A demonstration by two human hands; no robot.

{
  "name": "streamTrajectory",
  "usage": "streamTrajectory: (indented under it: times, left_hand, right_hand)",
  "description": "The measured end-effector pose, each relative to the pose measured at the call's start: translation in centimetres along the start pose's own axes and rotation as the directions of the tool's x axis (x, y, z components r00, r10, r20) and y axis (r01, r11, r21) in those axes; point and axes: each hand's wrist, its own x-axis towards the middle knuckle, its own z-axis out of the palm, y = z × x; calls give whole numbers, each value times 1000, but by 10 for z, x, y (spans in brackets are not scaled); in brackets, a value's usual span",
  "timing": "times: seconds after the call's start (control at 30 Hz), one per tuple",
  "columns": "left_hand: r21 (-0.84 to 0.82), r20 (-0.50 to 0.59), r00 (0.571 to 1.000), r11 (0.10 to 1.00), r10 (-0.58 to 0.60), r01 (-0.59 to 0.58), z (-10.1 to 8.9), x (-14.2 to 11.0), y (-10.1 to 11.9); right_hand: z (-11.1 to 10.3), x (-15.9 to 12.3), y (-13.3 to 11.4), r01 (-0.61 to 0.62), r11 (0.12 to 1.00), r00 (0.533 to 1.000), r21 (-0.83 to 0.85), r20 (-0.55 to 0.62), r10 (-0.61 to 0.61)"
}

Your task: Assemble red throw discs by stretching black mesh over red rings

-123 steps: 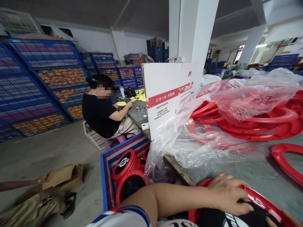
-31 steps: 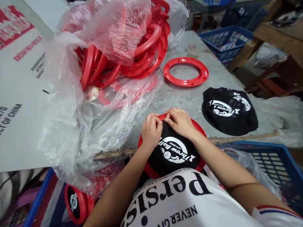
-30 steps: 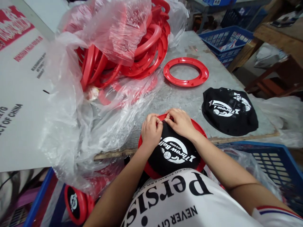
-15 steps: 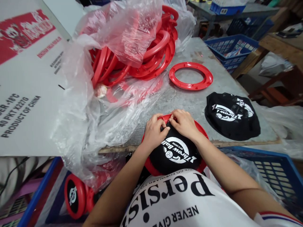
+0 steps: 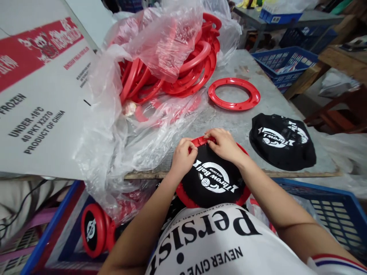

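Note:
A red plastic ring (image 5: pixel 241 196) rests on the table's near edge against my body, with a black printed mesh cloth (image 5: pixel 212 179) stretched over it. My left hand (image 5: pixel 184 154) pinches the cloth at the ring's far left rim. My right hand (image 5: pixel 223 143) pinches the cloth at the far rim, fingers curled. The two hands sit a short way apart. A bare red ring (image 5: pixel 234 93) lies farther out on the table, and a small pile of black printed cloths (image 5: pixel 282 141) lies to the right.
A clear plastic bag (image 5: pixel 160 49) heaped with several red rings fills the table's left. A white and red cardboard box (image 5: pixel 37 95) stands at far left. Blue crates (image 5: pixel 323 214) flank me; the left one holds finished red discs (image 5: pixel 93 229). Benches and crates stand beyond.
The view has tilted slightly since half a second ago. My hands have spread apart along the far rim of the ring, still working the cloth's edge.

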Motion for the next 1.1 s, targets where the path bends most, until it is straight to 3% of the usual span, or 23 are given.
streamTrajectory:
  times: [0.1,0.23,0.83,1.1]
  left_hand:
    - [-22,4,1000,1000,0,0,-2,2,-1]
    - [-20,-2,1000,1000,4,-4,-1,1,-2]
    - [9,-15,1000,1000,4,-4,1,1,-3]
    - [89,-2,1000,996,-3,4,8,5,-9]
  right_hand:
    - [-4,10,-9,122,991,985,46,120,-127]
    - [-2,17,-17,103,994,969,-30,230,-94]
    - [11,15,-11,33,999,989,2,142,-33]
    - [17,15,-11,-2,998,993,-61,118,9]
